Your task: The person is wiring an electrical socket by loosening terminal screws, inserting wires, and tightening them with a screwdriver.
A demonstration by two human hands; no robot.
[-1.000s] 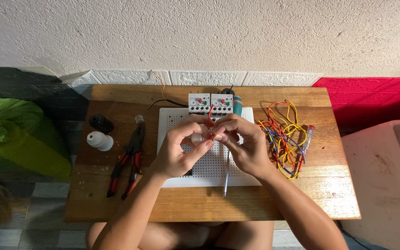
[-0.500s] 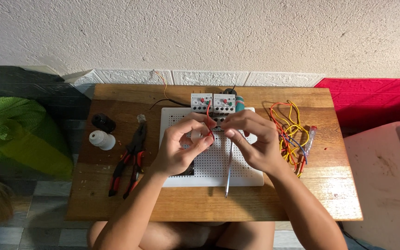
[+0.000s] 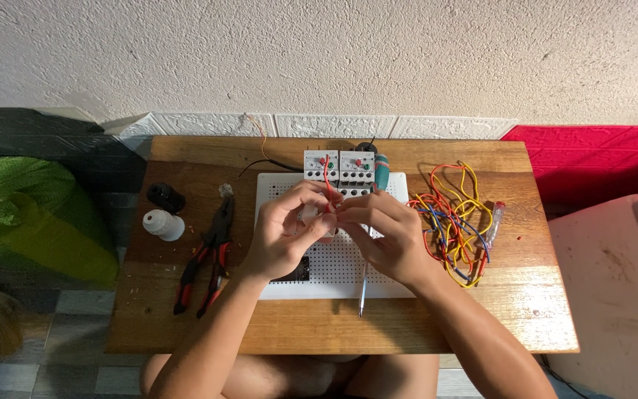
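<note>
My left hand (image 3: 289, 233) and my right hand (image 3: 385, 236) meet over a white perforated board (image 3: 378, 277) on a small wooden table (image 3: 334, 325). Both pinch a thin red wire (image 3: 327, 181) that runs up to two white electrical modules (image 3: 338, 166) at the board's far edge. A small white part shows between my fingers; what it is stays hidden. A thin screwdriver shaft (image 3: 362, 295) sticks out below my right hand. A black component (image 3: 297, 272) lies on the board under my left wrist.
Red-handled pliers (image 3: 204, 258) lie left of the board, beside a white lamp holder (image 3: 164, 224) and a black one (image 3: 165, 197). A tangle of coloured wires (image 3: 452, 222) and a tester pen (image 3: 492, 222) lie to the right. A green bag (image 3: 31, 214) sits on the floor, left.
My hands have drawn closer together again after parting slightly, still holding the red wire above the board. The view has shifted a little.
</note>
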